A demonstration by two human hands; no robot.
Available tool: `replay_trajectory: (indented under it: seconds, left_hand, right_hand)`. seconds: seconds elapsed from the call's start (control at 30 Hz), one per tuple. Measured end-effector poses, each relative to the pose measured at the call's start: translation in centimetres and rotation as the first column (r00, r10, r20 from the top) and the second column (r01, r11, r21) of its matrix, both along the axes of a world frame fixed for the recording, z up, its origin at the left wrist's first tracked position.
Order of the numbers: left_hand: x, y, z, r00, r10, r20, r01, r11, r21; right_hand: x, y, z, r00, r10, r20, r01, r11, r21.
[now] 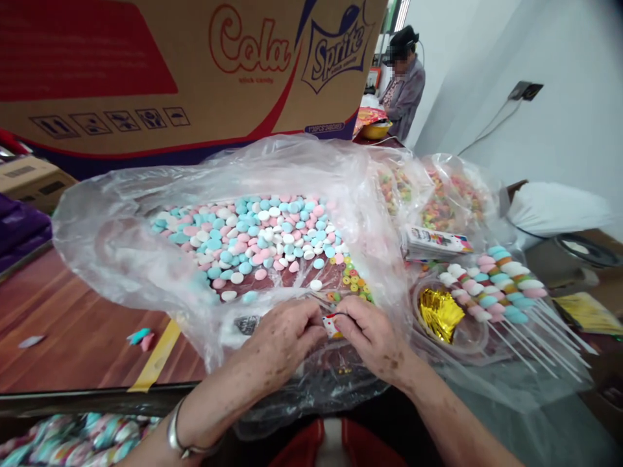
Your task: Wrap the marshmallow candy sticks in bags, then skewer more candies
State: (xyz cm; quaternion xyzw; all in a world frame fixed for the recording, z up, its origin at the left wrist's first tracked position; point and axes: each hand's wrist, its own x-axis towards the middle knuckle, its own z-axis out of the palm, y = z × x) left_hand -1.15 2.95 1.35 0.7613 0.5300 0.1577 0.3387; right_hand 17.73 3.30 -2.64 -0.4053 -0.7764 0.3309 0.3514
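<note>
The small wrapped sweet (333,325) sits pinched between both hands at the near edge of the wooden table (73,324), just in front of the big clear plastic bag (121,240). The step in hand looks like fixing this one piece to a thin stick or tie — a dark thread-like line runs from it over the right hand's (377,337) fingers, though what that line is cannot be told for certain.

To do it well, the person would want both hands low and braced against the bag's crumpled front, so the little piece does not twist. The left hand (282,344) is closed narrowly on the sweet's left end with thumb and fingertips; the right hand is closed on its right end in the same tight pinch. Light pressure should serve, since the wrapper looks thin and would crease easily.

Going down in size: the cardboard box (170,65) stands behind everything; the bag spreads wide before it, holding a heap of pastel candies (253,240) in pink, blue and white, with a few ring-shaped coloured sweets (353,279) at its right. Right of the hands lie finished marshmallow skewers (491,285) beside a gold foil piece (438,312). The sweet itself is tiny — white with red and yellow marks, mostly hidden by fingertips.
</note>
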Motion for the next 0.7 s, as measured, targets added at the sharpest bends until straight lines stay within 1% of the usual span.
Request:
replay_trajectory:
  seconds: [0.13,0.2,0.27,0.37,0.43,0.5,0.53,0.63,0.7]
  left_hand:
    - [-0.2,0.3,-0.7,0.991,0.000,0.135,0.023,0.985,-0.170]
    - [-0.4,0.4,-0.8,0.988,-0.022,0.151,0.051,0.980,-0.191]
    - [-0.4,0.5,-0.9,0.987,-0.057,0.151,0.083,0.982,-0.171]
    - [-0.3,0.7,-0.8,0.981,-0.059,0.187,0.088,0.985,-0.150]
    - [-0.3,0.8,-0.8,0.972,-0.039,0.232,0.082,0.981,-0.178]
    - [-0.5,0.9,-1.1,0.971,-0.031,0.235,0.082,0.975,-0.208]
    - [-0.6,0.9,-1.3,0.977,-0.031,0.213,0.076,0.976,-0.204]
    - [-1.2,1.0,-2.5,0.990,-0.022,0.139,0.041,0.990,-0.132]
    - [-1.6,1.2,-3.7,0.990,-0.011,0.138,0.017,0.999,-0.048]
  right_hand:
    - [0.5,0.2,0.6,1.000,0.024,-0.012,-0.025,0.991,-0.129]
    - [0.7,0.2,0.7,1.000,0.028,0.005,-0.027,0.985,-0.171]
    - [0.8,0.2,0.6,1.000,0.013,0.014,-0.010,0.985,-0.171]
    - [1.0,0.3,0.2,0.999,-0.047,-0.001,0.047,0.992,-0.118]
    - [1.1,0.4,0.0,0.996,-0.094,-0.010,0.093,0.993,-0.068]
    - [1.2,0.4,0.1,0.993,-0.119,-0.010,0.119,0.993,-0.020]
    - [1.3,0.3,0.2,0.993,-0.122,-0.007,0.122,0.993,0.007]
    - [1.6,0.1,1.1,0.991,-0.131,-0.002,0.130,0.985,0.109]
    - [2.5,-0.2,1.7,0.981,-0.192,-0.019,0.192,0.964,0.186]
